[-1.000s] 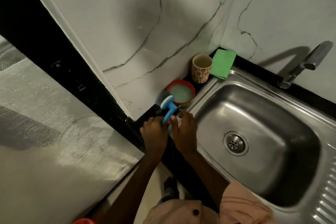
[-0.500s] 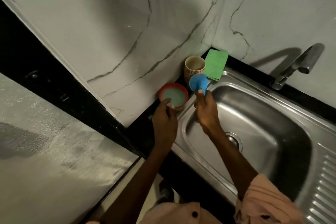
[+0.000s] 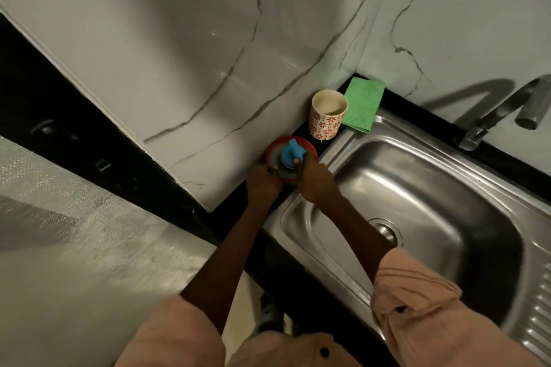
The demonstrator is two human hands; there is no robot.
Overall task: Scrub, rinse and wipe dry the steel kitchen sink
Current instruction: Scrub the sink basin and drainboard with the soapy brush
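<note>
Head view, looking down: your right hand (image 3: 313,177) pinches the blue handle of a scrubber (image 3: 290,158) and presses its pad into a red bowl (image 3: 272,149) of pale cleaning liquid, likely loading it before scrubbing. Your left hand (image 3: 262,182) curls around the bowl's near rim, probably to steady it. The bowl sits on the black tabletop (image 3: 507,158) just left of the steel sink (image 3: 417,194), which looks dry and not yet scrubbed. Beyond it stand a flower-patterned cup (image 3: 328,119) and a folded green cloth (image 3: 362,104), kept close, presumably for wiping. The tap (image 3: 501,113) is at the far right. No writing or labels are readable.
</note>
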